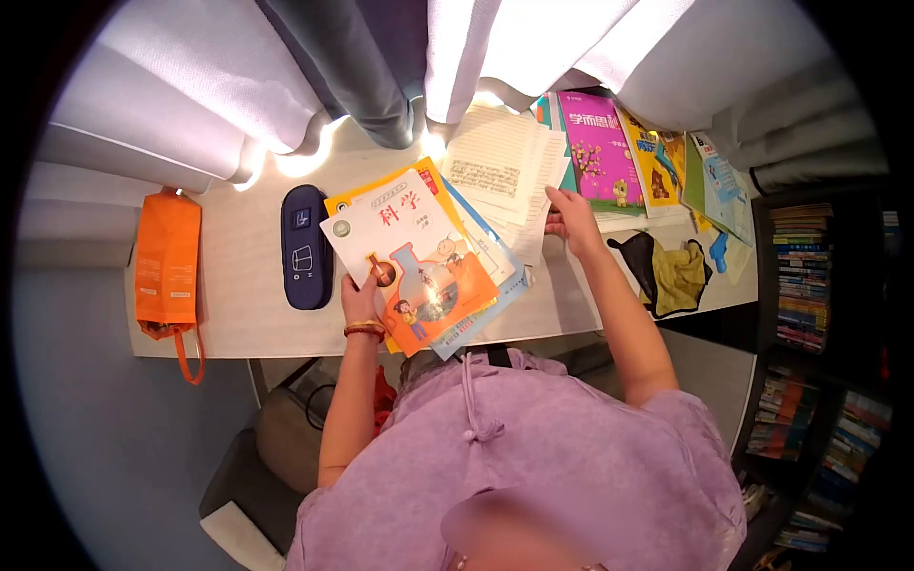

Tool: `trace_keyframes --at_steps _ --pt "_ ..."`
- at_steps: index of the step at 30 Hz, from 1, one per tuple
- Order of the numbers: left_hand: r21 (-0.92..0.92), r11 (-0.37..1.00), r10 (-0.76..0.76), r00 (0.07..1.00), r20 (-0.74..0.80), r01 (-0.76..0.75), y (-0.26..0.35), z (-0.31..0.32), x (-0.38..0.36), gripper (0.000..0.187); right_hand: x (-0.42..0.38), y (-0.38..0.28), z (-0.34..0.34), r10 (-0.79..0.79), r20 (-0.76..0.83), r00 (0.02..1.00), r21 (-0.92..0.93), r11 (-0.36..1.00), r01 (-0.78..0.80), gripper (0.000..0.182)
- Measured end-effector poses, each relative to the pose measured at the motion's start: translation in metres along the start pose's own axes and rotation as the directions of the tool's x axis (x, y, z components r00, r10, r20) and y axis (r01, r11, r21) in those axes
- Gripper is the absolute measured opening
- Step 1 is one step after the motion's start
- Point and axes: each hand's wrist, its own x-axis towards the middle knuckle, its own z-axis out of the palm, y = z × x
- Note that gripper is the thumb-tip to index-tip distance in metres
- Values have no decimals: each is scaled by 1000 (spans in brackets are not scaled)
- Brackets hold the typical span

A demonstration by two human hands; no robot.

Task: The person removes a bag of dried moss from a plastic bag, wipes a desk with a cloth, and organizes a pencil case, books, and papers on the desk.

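My left hand (361, 301) grips the lower left edge of an orange and white science book (419, 257), which lies on top of a fanned stack with yellow and blue books (509, 285). Beside the stack, my right hand (574, 221) is raised near the right edge of some loose written sheets (490, 164), thumb and fingers apart, with nothing visible between them. A purple book (600, 152) lies just beyond it. Left of the stack is a dark blue pencil case (306, 247).
An orange bag (169, 262) lies at the table's left end. On the right are yellow books (657, 171), a green and blue booklet (721, 186), a dark and olive cloth item (678, 273) and a blue object (719, 251). Curtains hang behind; a bookshelf (838, 205) stands right.
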Motion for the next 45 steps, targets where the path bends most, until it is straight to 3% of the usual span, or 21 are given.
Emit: trace_keyframes --at_steps 3,5,8,11,12,14,16,17,19,21,24,25,27,29,31,33,35,39,41,43,45 --pt "12 997 68 992 102 -70 0 -9 18 27 40 -5 18 108 -26 994 -111 988 -110 42" --pt "62 993 89 986 141 -98 1 -18 36 32 76 12 26 -136 -139 981 -483 874 53 44" --pt "195 944 226 952 206 -266 11 -25 62 51 87 3 43 -134 -192 972 -629 777 -17 44" --pt "276 921 217 950 226 -276 36 -24 68 58 81 -9 48 -204 -211 956 -736 676 -18 38" --pt "274 922 217 951 220 -274 41 -24 66 58 85 -3 42 -205 -206 957 -739 673 -16 38" --pt "630 647 412 892 187 -431 48 -21 56 64 93 12 14 -289 -118 950 -269 930 250 33" --pt "817 304 610 759 228 -490 56 -18 44 62 69 -5 -6 -284 -140 949 -293 927 234 33" --pt "818 308 610 761 222 -486 63 -11 38 62 51 -14 -16 -297 -84 951 -192 941 277 33" --pt "508 688 416 856 308 -517 75 9 28 55 18 -32 -26 -355 -135 925 -232 919 318 32" --pt "410 719 364 806 467 -562 67 39 29 49 -10 -42 -34 -365 -145 919 -265 910 319 31" --pt "126 912 191 674 714 -391 78 100 0 68 -49 -51 -38 -457 -165 874 -121 889 441 27" --pt "44 919 211 583 785 -392 84 117 -9 76 -62 -53 -41 -438 -83 895 -178 890 419 27" --pt "-76 946 242 528 814 -316 90 151 -27 85 -79 -51 -46 -415 -16 910 -235 886 400 28" --pt "-345 805 538 349 768 -482 95 173 -39 94 -92 -44 -38 -387 112 915 -284 870 402 34" --pt "-312 794 531 344 775 -522 88 179 -50 100 -92 -23 -34 -376 112 920 -237 889 392 37" --pt "-134 770 442 371 816 -624 67 175 -49 99 -88 -2 -42 -369 123 921 -182 904 386 40" --pt "-110 763 435 380 816 -637 50 171 -50 88 -85 14 -48 -442 63 895 -103 889 446 41" --pt "-95 706 465 359 809 -701 56 166 -70 69 -100 0 -40 -421 -25 907 -26 907 420 28" --pt "-49 741 469 463 752 -670 62 163 -76 67 -102 -16 -38 -462 50 885 -99 880 465 22" --pt "-75 713 505 435 746 -698 55 168 -63 65 -94 -23 -34 -644 265 717 -287 658 697 23" --pt "-98 682 540 408 736 -725 48 168 -57 63 -78 9 -44 -576 235 783 -258 740 621 27"
